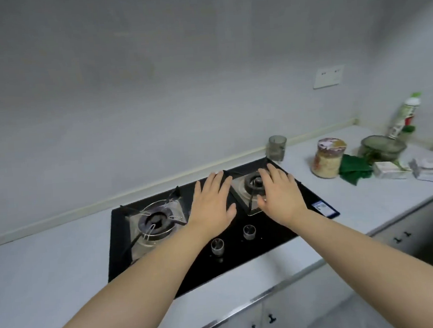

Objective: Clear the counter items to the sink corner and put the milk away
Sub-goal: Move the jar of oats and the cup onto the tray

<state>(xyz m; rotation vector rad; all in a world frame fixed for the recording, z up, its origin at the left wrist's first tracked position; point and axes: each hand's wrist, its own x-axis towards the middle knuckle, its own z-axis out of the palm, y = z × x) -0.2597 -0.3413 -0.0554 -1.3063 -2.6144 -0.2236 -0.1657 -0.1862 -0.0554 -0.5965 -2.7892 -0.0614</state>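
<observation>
I have both hands out flat above the hob (pixel 242 259). The left hand (pixel 213 200) is over the strip between the two burners, and the right hand (pixel 279 195) is over the right burner. The fingers (pixel 218 180) of each are straight and slightly spread, palms down, holding nothing. I cannot tell whether they rest on the pan supports or hover just above.

Everything I must clear sits at the right of the frame, on the desk (pixel 353 200) past the hob's edge. Nearest is the smoky glass cup (pixel 277 148), just beyond my right fingertips at the hob's far corner. Further right, and apart from my fingers, are:
- the full jar (pixel 327 157)
- a green cloth (pixel 354 171)
- a lidded glass bowl (pixel 383 147)
- a tall bottle (pixel 404 116) at the frame's edge
- a small pale carton (pixel 390 173), which I take to be the milk, though its print is too blurred to read

I expect the cup and bowl to be rigid, slick and breakable. I would wrap the cup round its wall and lift the bowl by its sides with both hands. The jar looks heavy, so I would grip its body, not the lid. The carton should be light with yielding walls, so I would pinch its broad faces gently.
</observation>
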